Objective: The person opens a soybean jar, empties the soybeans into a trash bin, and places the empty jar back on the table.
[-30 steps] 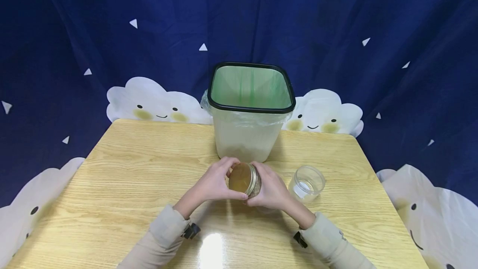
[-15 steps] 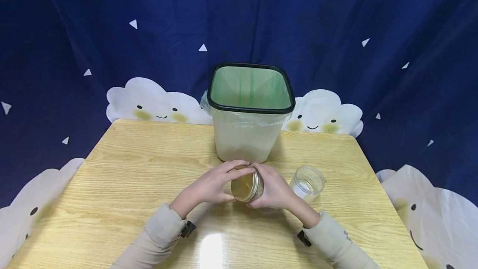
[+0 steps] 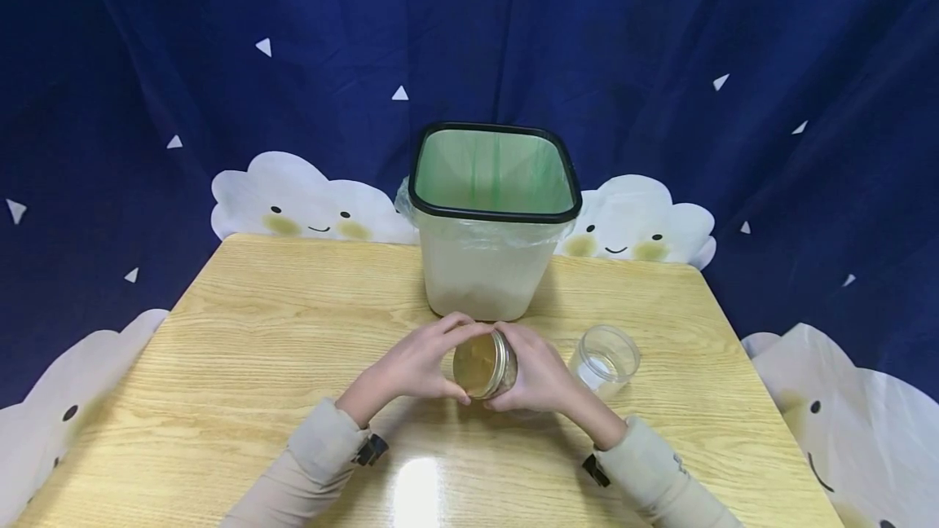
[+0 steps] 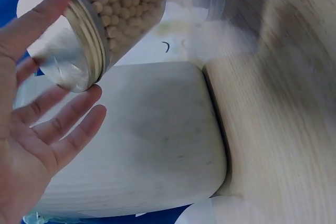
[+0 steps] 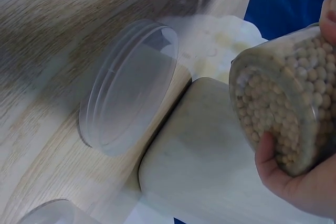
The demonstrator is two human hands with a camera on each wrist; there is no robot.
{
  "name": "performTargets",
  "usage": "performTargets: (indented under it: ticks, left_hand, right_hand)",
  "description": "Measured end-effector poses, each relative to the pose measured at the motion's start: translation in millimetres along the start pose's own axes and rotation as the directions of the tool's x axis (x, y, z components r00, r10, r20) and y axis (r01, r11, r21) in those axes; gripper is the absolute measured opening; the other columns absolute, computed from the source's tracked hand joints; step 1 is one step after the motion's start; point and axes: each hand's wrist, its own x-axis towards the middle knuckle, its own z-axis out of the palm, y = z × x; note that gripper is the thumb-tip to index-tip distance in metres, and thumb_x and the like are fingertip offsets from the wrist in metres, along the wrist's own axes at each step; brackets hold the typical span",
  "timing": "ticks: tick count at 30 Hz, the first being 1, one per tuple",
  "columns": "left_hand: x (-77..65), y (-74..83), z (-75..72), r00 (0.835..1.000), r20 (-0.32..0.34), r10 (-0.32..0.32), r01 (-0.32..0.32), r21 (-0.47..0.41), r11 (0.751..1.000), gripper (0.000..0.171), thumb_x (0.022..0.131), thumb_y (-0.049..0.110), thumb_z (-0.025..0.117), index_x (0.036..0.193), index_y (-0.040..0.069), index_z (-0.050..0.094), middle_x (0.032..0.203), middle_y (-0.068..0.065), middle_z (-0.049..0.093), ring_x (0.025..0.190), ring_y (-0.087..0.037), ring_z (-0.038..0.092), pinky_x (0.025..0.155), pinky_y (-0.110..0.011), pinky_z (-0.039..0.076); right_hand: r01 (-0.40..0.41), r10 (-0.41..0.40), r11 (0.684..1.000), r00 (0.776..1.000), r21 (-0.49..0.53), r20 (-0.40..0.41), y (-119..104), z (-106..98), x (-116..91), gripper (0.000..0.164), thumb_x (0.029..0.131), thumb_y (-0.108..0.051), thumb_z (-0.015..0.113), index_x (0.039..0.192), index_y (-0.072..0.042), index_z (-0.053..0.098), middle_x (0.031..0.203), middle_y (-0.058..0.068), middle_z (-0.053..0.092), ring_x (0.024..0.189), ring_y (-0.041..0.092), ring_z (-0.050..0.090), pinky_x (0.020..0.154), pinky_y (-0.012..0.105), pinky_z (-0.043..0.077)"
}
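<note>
Pale beige sleeves point(image 3: 323, 448), black wrist pieces point(image 3: 372, 450)

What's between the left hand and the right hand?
The jar of beige balls, its silvery lid toward the left hand and its base toward the right hand; the head view shows it between them.

My forearms point(image 3: 289, 475) slant inward from either side. On my left hand point(image 3: 421, 363), fingers point(image 4: 71, 114) spread opposite the thumb point(image 4: 39, 18); my right hand point(image 3: 539, 373) curls in a grip.

Hands point(image 3: 416, 361) around a tilted, lidded jar point(image 3: 480, 367) before a black-rimmed bin point(image 3: 484, 267), clear container point(image 3: 603, 367) to the right
</note>
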Motion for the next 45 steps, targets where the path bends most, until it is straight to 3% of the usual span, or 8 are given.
performTargets:
  ticks: [8,13,17,20,27,33,39,45]
  left_hand:
    - [2.7,5.2,4.7,0.981,-0.039,-0.192,0.190,-0.045,0.981,0.086,0.052,0.052,0.082,0.122,0.012,0.052,0.091,0.004,0.054,0.070,-0.010,0.051,0.061,-0.023,0.044]
    - [4.6,8.1,6.1,0.966,-0.027,-0.256,0.255,-0.010,0.967,0.077,0.055,0.058,0.077,0.112,0.012,0.054,0.088,0.007,0.057,0.074,-0.009,0.054,0.063,-0.024,0.045]
    - [3.6,9.0,2.8,0.963,0.001,-0.268,0.268,0.033,0.963,0.087,0.055,0.061,0.076,0.123,0.015,0.049,0.096,0.003,0.060,0.082,-0.014,0.058,0.066,-0.030,0.047]
    - [2.4,7.5,-0.7,0.977,0.022,-0.214,0.212,0.054,0.976,0.097,0.054,0.058,0.078,0.135,0.021,0.039,0.114,0.000,0.056,0.096,-0.016,0.056,0.075,-0.035,0.048]
    - [0.9,2.2,-2.6,0.995,0.041,0.087,-0.091,0.092,0.992,0.093,0.058,0.029,0.084,0.139,0.023,0.039,0.140,-0.007,0.035,0.123,-0.024,0.039,0.097,-0.039,0.037]
    - [1.7,0.2,-0.3,0.988,-0.008,0.154,-0.151,0.141,0.978,0.083,0.062,0.031,0.082,0.135,0.018,0.044,0.132,-0.009,0.045,0.116,-0.023,0.046,0.095,-0.037,0.039]
    - [1.2,2.9,0.9,1.000,-0.005,0.015,-0.014,0.094,0.996,0.092,0.055,0.041,0.083,0.135,0.019,0.043,0.119,-0.003,0.050,0.100,-0.017,0.054,0.082,-0.033,0.047]
    - [1.7,7.1,4.5,0.987,-0.029,-0.156,0.157,0.047,0.986,0.089,0.056,0.053,0.079,0.130,0.015,0.046,0.103,-0.001,0.056,0.084,-0.014,0.056,0.070,-0.029,0.049]
  right_hand:
    - [-0.030,0.030,0.999,0.999,-0.013,-0.025,-1.8,2.6,-0.2,0.096,0.042,-0.040,0.084,0.123,-0.004,0.048,0.115,0.010,0.056,0.101,0.025,0.055,0.079,0.042,0.048]
    - [-0.064,0.064,0.998,0.998,-0.009,-0.012,-2.9,3.4,-1.1,0.097,0.042,-0.041,0.084,0.124,-0.006,0.047,0.117,0.010,0.055,0.103,0.025,0.053,0.079,0.043,0.048]
    - [-0.058,0.058,0.998,0.998,-0.009,-0.015,-2.2,3.6,-1.1,0.096,0.042,-0.041,0.084,0.124,-0.006,0.047,0.117,0.011,0.055,0.103,0.025,0.054,0.079,0.043,0.048]
    - [-0.048,0.048,0.999,0.999,-0.010,-0.017,-0.8,3.3,-0.7,0.096,0.043,-0.041,0.084,0.125,-0.005,0.047,0.117,0.011,0.056,0.102,0.026,0.054,0.080,0.043,0.048]
    - [-0.051,0.051,0.999,0.999,-0.002,-0.003,0.4,1.9,-0.6,0.099,0.045,-0.042,0.085,0.126,-0.003,0.046,0.120,0.014,0.055,0.104,0.029,0.054,0.083,0.045,0.047]
    - [-0.044,0.044,0.999,0.999,-0.013,-0.008,0.3,2.3,-1.2,0.098,0.044,-0.042,0.085,0.125,-0.002,0.047,0.118,0.013,0.056,0.103,0.028,0.055,0.083,0.044,0.047]
    - [-0.047,0.047,0.999,0.999,-0.011,-0.001,0.1,3.4,-2.4,0.099,0.045,-0.043,0.084,0.127,-0.002,0.045,0.121,0.013,0.054,0.106,0.029,0.053,0.083,0.045,0.047]
    - [-0.066,0.066,0.998,0.998,-0.011,-0.005,-0.7,4.6,-1.5,0.097,0.045,-0.042,0.083,0.126,-0.005,0.046,0.120,0.011,0.054,0.105,0.027,0.053,0.081,0.044,0.047]
